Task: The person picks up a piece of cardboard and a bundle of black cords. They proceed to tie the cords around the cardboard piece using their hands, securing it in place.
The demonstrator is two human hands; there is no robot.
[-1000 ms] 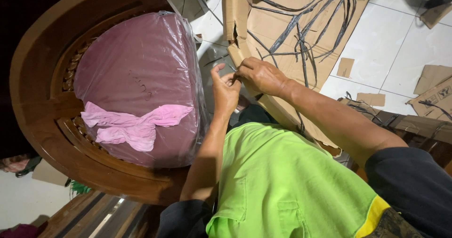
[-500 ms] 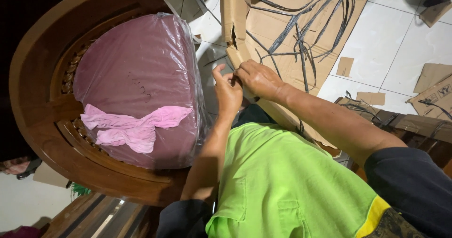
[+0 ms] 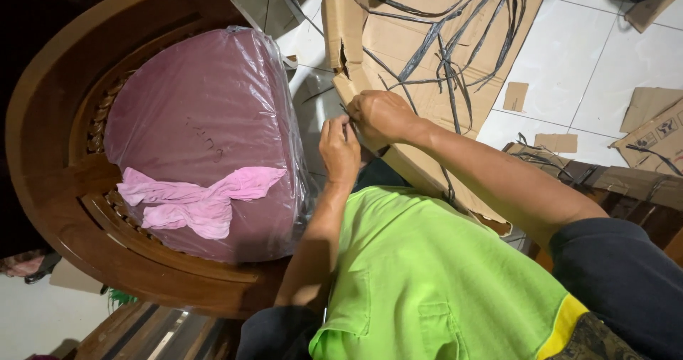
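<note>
White tiled floor (image 3: 569,54); both hands (image 3: 363,129) pinched on half-hidden dark strap (image 3: 346,122) at cardboard (image 3: 398,40).

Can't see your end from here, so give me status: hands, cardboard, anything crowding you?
Left hand and right hand pinching dark strap at cardboard edge. Loose straps lie across it. Plastic-wrapped cushion close on the left.

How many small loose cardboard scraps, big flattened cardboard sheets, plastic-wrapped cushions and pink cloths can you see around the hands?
Small loose cardboard scraps on the tiles: 2, one and another
Big flattened cardboard sheet with dark straps, touched by both hands: 1
Plastic-wrapped cushion: 1
Pink cloth: 1
Total: 5
</note>
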